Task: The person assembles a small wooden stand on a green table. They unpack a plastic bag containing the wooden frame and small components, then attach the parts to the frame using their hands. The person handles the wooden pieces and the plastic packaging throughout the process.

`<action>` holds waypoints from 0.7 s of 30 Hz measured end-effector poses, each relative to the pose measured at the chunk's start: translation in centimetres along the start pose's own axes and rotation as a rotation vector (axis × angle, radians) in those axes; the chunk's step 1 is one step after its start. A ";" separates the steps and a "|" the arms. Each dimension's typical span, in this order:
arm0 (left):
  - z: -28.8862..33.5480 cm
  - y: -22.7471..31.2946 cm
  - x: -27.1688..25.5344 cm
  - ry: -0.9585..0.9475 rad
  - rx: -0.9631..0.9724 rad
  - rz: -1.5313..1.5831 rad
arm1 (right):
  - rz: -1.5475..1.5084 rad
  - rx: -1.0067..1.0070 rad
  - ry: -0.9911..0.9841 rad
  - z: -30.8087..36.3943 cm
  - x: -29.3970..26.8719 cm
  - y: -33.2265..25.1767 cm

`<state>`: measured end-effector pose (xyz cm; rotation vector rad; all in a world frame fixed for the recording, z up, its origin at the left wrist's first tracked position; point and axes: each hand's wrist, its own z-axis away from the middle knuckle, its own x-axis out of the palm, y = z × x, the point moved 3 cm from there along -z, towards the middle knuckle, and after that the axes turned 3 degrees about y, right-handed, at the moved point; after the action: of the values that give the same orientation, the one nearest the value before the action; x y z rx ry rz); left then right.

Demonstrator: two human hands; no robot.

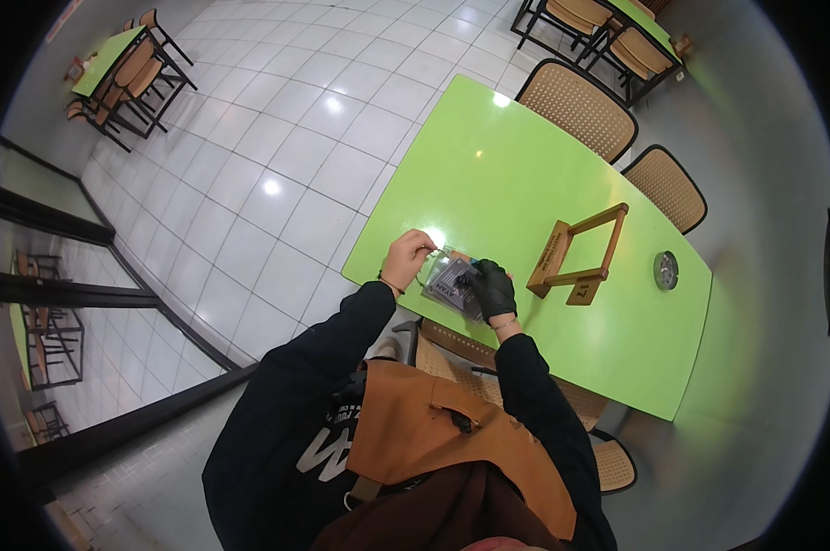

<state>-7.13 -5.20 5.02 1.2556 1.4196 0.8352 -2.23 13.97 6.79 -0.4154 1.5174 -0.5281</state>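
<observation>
A clear plastic holder with a dark printed sheet (pixel 445 281) is at the near left part of the green table (pixel 525 165). My right hand (pixel 493 290), in a black glove, grips its right side with curled fingers. At the holder's far left corner is my bare left hand (pixel 406 261), thumb and fingertips pinched together. Whatever lies between those fingertips is too small to make out. Something orange and blue shows behind the holder's far edge, partly covered by the glove.
Right of my hands stands a wooden frame-shaped table stand (pixel 551 259). Farther right is a round ashtray (pixel 666 270). Cane-backed chairs (pixel 580 108) line the far side, and more seats are tucked under the near edge. A glass partition (pixel 130 317) runs along the left.
</observation>
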 end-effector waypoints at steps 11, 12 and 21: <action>0.6 -0.4 0.6 0.065 -0.080 0.040 | -0.050 0.029 0.012 -0.5 0.7 0.5; 0.5 -0.4 0.6 0.076 -0.083 0.041 | -0.055 0.030 0.012 -0.5 0.9 0.6; 0.8 1.0 -0.3 0.092 -0.019 0.073 | 0.080 -0.345 0.111 1.6 -1.0 -2.3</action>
<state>-6.13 -5.37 5.88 1.2752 1.4419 0.9646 -0.73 12.55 8.94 -0.5958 1.7314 -0.2273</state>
